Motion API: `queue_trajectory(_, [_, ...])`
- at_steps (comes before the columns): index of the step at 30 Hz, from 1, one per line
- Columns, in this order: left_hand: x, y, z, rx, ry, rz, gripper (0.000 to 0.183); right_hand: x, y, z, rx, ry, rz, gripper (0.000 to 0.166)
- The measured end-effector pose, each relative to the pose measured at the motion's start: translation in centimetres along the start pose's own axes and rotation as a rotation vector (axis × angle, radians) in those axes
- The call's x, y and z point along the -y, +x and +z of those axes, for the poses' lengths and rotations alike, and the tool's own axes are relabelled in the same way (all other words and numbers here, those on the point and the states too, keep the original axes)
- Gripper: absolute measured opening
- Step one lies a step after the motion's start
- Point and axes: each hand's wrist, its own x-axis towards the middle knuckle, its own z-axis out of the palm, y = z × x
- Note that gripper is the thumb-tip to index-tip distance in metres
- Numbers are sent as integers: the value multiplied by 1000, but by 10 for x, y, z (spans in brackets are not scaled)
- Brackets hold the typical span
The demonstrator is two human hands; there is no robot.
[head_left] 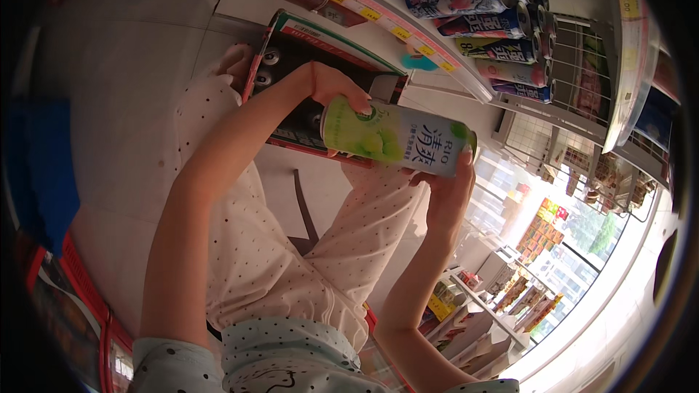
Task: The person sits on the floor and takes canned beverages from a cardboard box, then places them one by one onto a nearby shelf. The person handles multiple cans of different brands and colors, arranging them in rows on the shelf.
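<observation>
A tall green and pale silver RIO drink can point(390, 136) is held on its side across my lap, between both hands. My left hand point(338, 86) grips its green end, with the thumb lying on the printed side. On the other end, my right hand point(445, 188) has its thumb near the rim and its fingers underneath. Below the can and my left forearm sits an open cardboard box point(327, 39) with a dark inside. A few can tops point(270, 57) show at its left end; my arm and the can cover part of the interior.
Rows of drink cans point(464, 0) fill a shelf at the upper right, above a price-tag strip point(371, 13). Wire racks point(581, 79) stand beside it. Snack shelves point(486, 316) stand by a bright window. A blue object point(43, 169) and red-edged units point(82, 278) are at left.
</observation>
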Motion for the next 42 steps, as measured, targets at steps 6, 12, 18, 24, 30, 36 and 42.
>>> queue_trajectory(6, [6,2,-8,142,-233,110,43,13,14,7,4,-29,-84,49])
queue_trajectory(12, [-7,-9,5,57,-252,64,38,-6,11,1,-21,32,-19,51])
queue_trajectory(18, [-3,-5,3,70,-188,13,37,-4,-6,9,-141,-107,-87,53])
queue_trajectory(24, [-10,-8,10,-44,-213,-9,35,1,-9,21,-246,-93,-161,48])
queue_trajectory(30, [-1,-3,-2,136,-146,57,38,0,-12,14,-178,-184,-185,55])
queue_trajectory(36, [2,0,8,158,-305,225,71,2,-17,19,-377,140,-225,49])
queue_trajectory(42, [-7,6,1,612,-46,513,67,8,-10,14,-306,230,-182,50])
